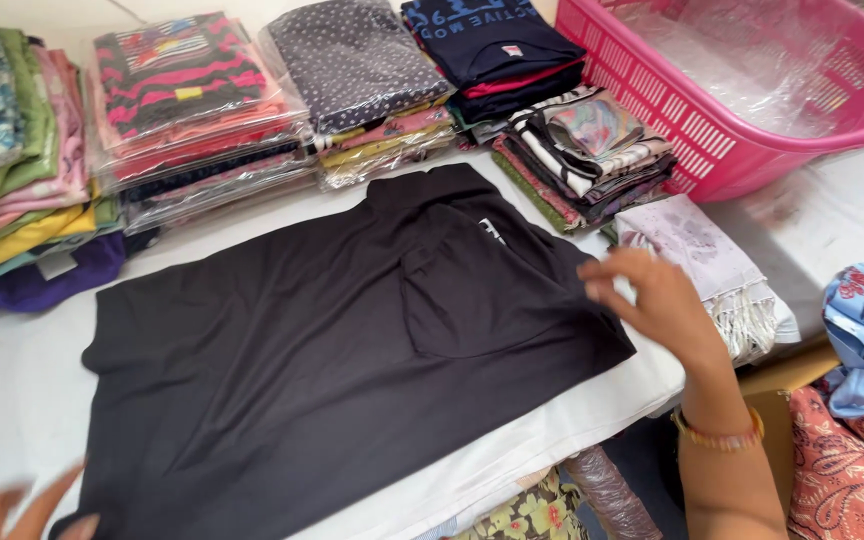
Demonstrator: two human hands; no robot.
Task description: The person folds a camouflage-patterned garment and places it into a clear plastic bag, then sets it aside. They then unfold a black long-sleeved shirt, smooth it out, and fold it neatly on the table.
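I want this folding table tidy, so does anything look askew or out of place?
The black garment lies slanted across the table, with one sleeve folded onto its middle. Nothing looks spilled or damaged.

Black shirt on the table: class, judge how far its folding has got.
Done: one sleeve of the black shirt lies folded inward over the body. In hand: the right hand is at its right edge, the left hand at its lower corner. Left: it lies mostly spread, unlike the bagged stacks.

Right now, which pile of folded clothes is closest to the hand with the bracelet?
The small whitish pile with faint purple flowers, right beside the right hand. The striped pile and the plastic-wrapped piles lie farther back.
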